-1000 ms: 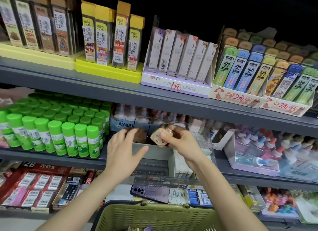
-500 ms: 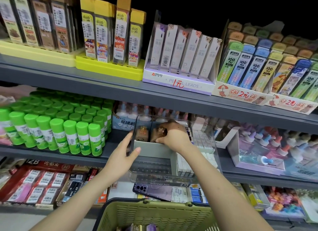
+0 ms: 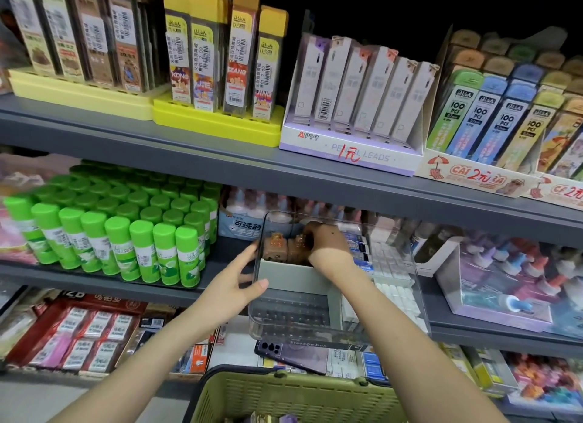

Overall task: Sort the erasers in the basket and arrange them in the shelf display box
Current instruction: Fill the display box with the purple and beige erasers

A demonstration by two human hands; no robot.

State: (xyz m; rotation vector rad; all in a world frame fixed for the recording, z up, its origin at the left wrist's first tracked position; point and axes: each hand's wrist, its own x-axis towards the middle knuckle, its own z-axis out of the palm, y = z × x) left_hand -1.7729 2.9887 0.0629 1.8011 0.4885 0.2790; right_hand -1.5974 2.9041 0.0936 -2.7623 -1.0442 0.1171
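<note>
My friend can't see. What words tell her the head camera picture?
A person's right hand holds a brown eraser at the back of a clear display box on a shelf, while the left hand grips the box's left wall. Green glue sticks stand to the left; a green basket sits below.

The right hand [image 3: 326, 244] sits inside the clear display box [image 3: 307, 343]. Its fingertips are hidden, curled over a brown eraser [image 3: 298, 249] of which only the left edge and a translucent top show. Beside the left hand [image 3: 243, 280], the box's front compartment shows only blurred dark rows through the wall. Below both wrists a purple phone [image 3: 293, 354] is partly covered by the box and by the green basket [image 3: 284, 397]. The bottom edge cuts off the basket, and its contents appear as indistinct scraps. Both forearms leave the frame at the bottom. Above the left hand, the bottles [image 3: 252, 206] are blurred. Labels on the white packs [image 3: 394, 283] right of the right hand are too small to read.
</note>
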